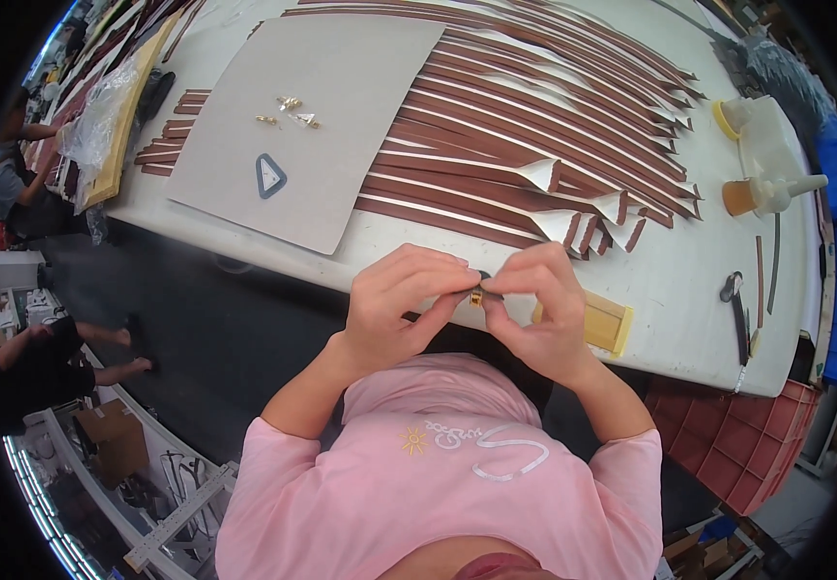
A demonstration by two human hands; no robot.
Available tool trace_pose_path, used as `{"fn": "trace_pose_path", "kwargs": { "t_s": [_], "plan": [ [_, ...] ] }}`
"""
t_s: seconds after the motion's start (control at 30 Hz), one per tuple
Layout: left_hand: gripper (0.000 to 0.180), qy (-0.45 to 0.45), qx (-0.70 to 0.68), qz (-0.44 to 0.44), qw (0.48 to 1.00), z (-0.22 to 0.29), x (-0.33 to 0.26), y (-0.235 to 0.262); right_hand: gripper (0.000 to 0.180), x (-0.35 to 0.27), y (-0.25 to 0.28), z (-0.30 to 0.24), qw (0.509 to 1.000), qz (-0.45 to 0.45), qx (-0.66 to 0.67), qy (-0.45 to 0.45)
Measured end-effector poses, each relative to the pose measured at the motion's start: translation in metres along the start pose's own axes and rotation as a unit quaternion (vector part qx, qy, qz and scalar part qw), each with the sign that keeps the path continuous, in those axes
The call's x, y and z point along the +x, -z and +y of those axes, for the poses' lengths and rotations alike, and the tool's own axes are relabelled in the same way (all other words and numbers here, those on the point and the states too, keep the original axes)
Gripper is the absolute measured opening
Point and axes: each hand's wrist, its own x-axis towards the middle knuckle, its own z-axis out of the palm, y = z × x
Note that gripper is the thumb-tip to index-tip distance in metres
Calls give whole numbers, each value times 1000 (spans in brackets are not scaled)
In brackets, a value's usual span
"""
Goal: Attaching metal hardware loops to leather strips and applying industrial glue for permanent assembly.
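In front of my chest, at the table's near edge, both hands meet on a small dark piece (485,283) with a gold metal fitting (476,299) on it. My left hand (401,298) pinches its left side between thumb and fingertips. From the other side, my right hand (546,307) grips it the same way. Fingertips cover most of the piece, so its full shape is hidden. Beyond my hands lies a grey board (351,116), bearing a dark blue triangular piece (279,185) with a pale middle and several small gold metal fittings (289,102).
Long brown strips (525,116) with white edges cover the table right of the board. A yellow tray (607,324) sits beside my right hand. Farther right are a squeeze bottle (757,197), a black-handled tool (735,300) and a red crate (737,440). Two people are at left.
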Motion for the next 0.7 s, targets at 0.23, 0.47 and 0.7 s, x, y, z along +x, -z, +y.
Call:
{"fn": "trace_pose_path", "kwargs": {
  "t_s": [0.23, 0.47, 0.7],
  "plan": [
    [11, 367, -305, -8, 879, 2, -6, -3, 14, 9, 1, 7, 841, -74, 374, -383],
    [13, 425, -357, 16, 832, -2, -4, -5, 15, 11, -3, 9, 817, -73, 394, -414],
    [13, 405, -321, 6, 856, -5, -3, -8, 15, 10, -10, 14, 810, -38, 433, -394]
  ]
}}
